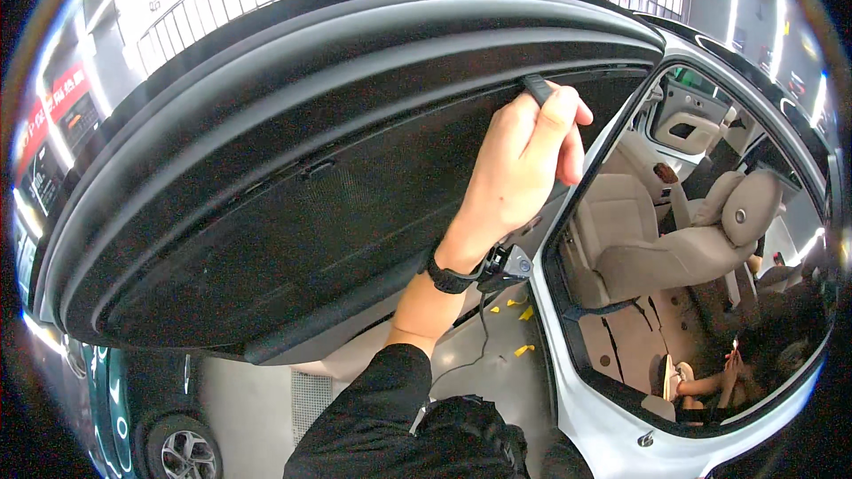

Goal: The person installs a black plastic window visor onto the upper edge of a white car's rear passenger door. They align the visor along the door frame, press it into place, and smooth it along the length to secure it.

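Observation:
My left hand (530, 155) reaches up to the top edge of an open car door. Its fingers are closed around a small black tab (536, 89), which touches the upper window frame (426, 62). A dark mesh sunshade (311, 231) fills the door's window opening. Along its upper edge, left of my hand, is a small black catch (317, 168). A black strap with a small device (506, 266) sits on my left wrist, and a cable hangs from it. My right hand is out of view.
On the right is the white car body (581, 408), its opening showing beige seats (621, 222). Inside, low down, a person's hand (729, 377) and shoe (667, 379) show. Several yellow scraps (524, 350) lie on the floor. A dark green car (111, 408) stands at lower left.

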`<state>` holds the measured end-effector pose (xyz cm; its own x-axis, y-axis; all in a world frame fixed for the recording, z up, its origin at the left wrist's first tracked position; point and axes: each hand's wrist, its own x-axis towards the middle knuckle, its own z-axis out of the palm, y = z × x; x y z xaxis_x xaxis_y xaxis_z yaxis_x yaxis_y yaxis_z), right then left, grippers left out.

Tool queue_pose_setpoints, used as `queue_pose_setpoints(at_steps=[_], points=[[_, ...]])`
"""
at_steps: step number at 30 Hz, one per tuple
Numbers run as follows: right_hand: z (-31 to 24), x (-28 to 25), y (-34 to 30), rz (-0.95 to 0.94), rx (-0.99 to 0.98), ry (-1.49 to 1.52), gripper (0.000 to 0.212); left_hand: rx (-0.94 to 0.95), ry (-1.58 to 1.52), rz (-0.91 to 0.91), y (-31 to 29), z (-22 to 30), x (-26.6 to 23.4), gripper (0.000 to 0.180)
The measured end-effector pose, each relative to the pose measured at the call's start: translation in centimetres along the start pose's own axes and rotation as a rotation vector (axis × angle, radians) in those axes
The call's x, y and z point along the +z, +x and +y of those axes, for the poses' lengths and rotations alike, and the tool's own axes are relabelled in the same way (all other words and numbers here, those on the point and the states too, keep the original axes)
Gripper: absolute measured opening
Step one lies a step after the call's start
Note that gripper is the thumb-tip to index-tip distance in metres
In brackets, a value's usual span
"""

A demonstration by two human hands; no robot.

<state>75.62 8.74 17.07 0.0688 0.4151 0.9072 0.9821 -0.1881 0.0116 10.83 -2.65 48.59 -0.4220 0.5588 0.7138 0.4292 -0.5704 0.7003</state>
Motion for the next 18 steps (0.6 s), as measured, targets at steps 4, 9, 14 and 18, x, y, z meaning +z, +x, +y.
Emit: queue_pose_setpoints(at_steps=[4, 9, 14, 18], points=[[4.1, 2.4, -2.1, -0.153, 0.103, 0.116, 0.028, -0.022, -0.020, -0.063, 0.3, -0.7, -0.2, 0.034], [9.5, 8.8, -5.8, -0.212, 0.219, 0.359, 0.042, -0.010, 0.385, 0.172, -0.7, -2.8, 0.2, 0.037], [0.2, 3.4, -1.7, -0.201, 0.174, 0.150, 0.036, 0.042, 0.225, 0.183, -0.6, -3.0, -2.9, 0.034], [1.3, 1.3, -1.6, -0.169, 0.187, 0.050, 0.031, 0.016, 0.119, 0.156, -0.9, -4.1, -2.0, 0.029]])
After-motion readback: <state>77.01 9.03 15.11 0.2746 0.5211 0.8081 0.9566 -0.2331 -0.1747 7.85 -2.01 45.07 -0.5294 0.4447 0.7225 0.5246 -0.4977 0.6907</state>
